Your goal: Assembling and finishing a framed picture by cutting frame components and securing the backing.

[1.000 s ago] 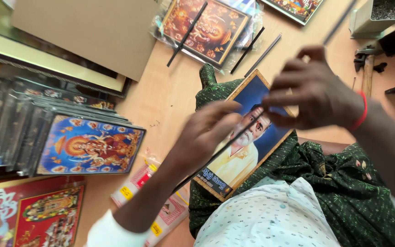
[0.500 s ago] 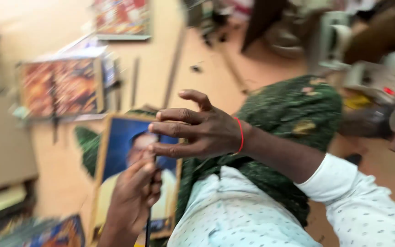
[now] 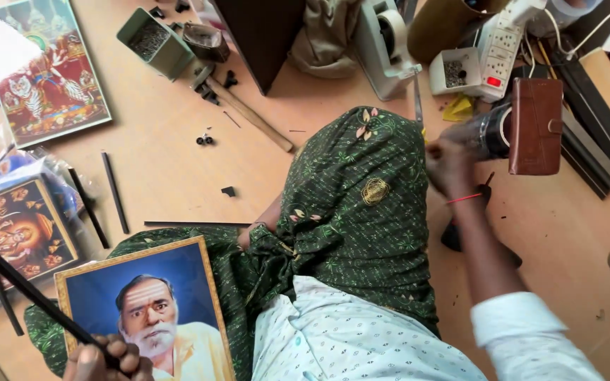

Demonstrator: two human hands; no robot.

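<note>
Down at the lower left, the left hand [image 3: 104, 360] is closed around one end of a thin black strip [image 3: 22, 286], which slants up and away across the framed portrait [image 3: 146, 310] lying on the lap. The strip looks light, stiff and narrow, likely to flex or snap if levered from one end, so a hold nearer its middle would steady it. The right hand [image 3: 450, 162] is blurred beside a dark roll [image 3: 492, 130] and a brown wallet [image 3: 534, 125]; whether it grips anything, I cannot tell.

Wooden floor [image 3: 171, 169] — framed pictures [image 3: 51, 70], black strips [image 3: 114, 192], hammer [image 3: 248, 109]
</note>
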